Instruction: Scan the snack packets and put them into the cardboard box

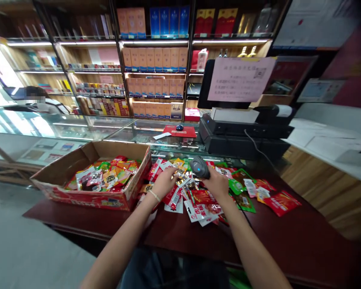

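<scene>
My right hand is wrapped round the handle of a dark barcode scanner, its head pointing away from me over a pile of snack packets. My left hand is over the left part of that pile, fingers closed at the edge of a small yellow snack packet; the exact grip is partly hidden. Under and between both hands lie red, white and green snack packets, overlapping on the dark red table. To the left, an open cardboard box holds many more small packets.
Beyond the table is a glass counter with a red mat and a mouse. A monitor with a pink notice stands above a black cash drawer. Loose packets lie at right. A person is at far left.
</scene>
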The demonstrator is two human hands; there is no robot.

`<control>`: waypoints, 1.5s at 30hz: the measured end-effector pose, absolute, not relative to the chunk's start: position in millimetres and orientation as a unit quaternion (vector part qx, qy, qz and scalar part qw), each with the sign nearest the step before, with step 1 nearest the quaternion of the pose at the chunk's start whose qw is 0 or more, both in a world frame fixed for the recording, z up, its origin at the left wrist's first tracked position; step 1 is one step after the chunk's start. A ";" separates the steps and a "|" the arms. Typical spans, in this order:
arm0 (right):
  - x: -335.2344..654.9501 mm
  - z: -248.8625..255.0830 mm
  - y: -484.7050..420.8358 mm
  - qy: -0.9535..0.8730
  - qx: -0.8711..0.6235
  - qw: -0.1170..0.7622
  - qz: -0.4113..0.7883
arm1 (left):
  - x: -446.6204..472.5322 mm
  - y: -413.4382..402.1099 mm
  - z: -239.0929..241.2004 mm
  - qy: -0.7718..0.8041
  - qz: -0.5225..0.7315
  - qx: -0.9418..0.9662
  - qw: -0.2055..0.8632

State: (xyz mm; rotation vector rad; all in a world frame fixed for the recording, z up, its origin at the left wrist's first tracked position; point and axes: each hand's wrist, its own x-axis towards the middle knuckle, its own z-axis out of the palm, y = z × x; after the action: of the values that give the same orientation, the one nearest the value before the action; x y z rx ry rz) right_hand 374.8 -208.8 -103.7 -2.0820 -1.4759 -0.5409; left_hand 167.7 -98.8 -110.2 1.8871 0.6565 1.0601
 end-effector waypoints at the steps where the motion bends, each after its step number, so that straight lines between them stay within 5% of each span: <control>1: 378.3 -106.9 -209.5 -0.539 -0.774 0.264 -0.201 | 177.2 -92.6 -117.3 0.270 0.417 0.753 0.432; 14: 388.6 -127.0 -212.8 -0.538 -0.780 0.270 -0.172 | 237.7 -67.3 -162.1 0.314 0.311 0.840 0.316; 21: 386.3 -132.8 -215.7 -0.545 -0.771 0.270 -0.189 | 219.9 -63.2 -157.4 0.298 0.505 0.587 0.558; 27: 365.2 -132.5 -216.4 -0.565 -0.763 0.268 -0.163 | 197.5 -51.6 -161.0 0.242 0.462 0.353 0.777; 45: 345.2 -132.7 -217.3 -0.614 -0.746 0.230 -0.120 | 198.2 -53.6 -163.6 0.203 0.451 0.327 0.805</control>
State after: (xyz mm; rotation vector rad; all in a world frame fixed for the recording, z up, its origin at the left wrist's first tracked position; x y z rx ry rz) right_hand 345.2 -217.3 -132.7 -2.0514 -1.6899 -0.3292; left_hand 198.2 -53.6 -163.6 0.7005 0.4346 0.9652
